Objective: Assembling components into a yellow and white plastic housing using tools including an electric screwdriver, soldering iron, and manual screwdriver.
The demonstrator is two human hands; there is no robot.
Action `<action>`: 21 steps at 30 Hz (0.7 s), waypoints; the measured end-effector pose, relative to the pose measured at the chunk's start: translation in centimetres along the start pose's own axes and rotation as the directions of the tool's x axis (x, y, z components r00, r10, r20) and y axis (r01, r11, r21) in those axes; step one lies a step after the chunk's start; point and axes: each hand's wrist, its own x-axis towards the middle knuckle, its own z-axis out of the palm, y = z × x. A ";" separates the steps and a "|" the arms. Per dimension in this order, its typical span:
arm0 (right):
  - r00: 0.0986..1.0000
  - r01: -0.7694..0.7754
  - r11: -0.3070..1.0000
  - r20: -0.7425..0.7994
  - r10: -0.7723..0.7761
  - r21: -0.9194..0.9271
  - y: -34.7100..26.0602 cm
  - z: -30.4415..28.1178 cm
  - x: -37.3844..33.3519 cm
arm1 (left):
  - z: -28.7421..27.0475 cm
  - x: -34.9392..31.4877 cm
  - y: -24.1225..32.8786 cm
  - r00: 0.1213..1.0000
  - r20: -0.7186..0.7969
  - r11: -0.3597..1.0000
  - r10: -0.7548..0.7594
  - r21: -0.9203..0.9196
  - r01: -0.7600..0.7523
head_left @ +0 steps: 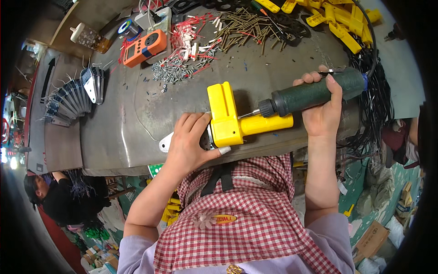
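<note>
Left hand grips the yellow plastic housing, right hand clasps the dark-green electric screwdriver, bit right against the yellow

A power screwdriver, screws and probably cables show a workshop.

Spreads around a worn grey table, with a brown wooden panel at its upper left, a pale surface to its right, speckled green floor lower right, and bright lights far left.
</note>
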 end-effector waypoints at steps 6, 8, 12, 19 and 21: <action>1.000 0.010 1.000 -0.015 -0.010 -0.006 -0.1 -0.3 0.0 | 0.1 0.1 0.0 1.000 0.001 1.000 -0.006 -0.008 0.006; 1.000 0.012 1.000 -0.019 -0.012 0.002 -0.1 -0.3 0.1 | 0.0 0.3 -0.2 1.000 0.001 1.000 0.002 -0.008 -0.002; 1.000 0.028 1.000 0.012 -0.028 -0.004 -0.3 0.3 -0.7 | 0.0 0.1 -0.1 1.000 0.001 1.000 0.004 -0.005 -0.004; 0.999 0.043 0.999 0.028 -0.043 -0.016 -0.6 0.9 -1.1 | 0.1 0.3 -0.4 1.000 -0.003 0.999 0.018 -0.028 -0.019; 0.999 0.039 0.999 0.017 -0.038 -0.034 -0.3 1.6 -1.0 | -0.1 0.0 -0.5 1.000 -0.014 1.000 0.020 -0.013 -0.020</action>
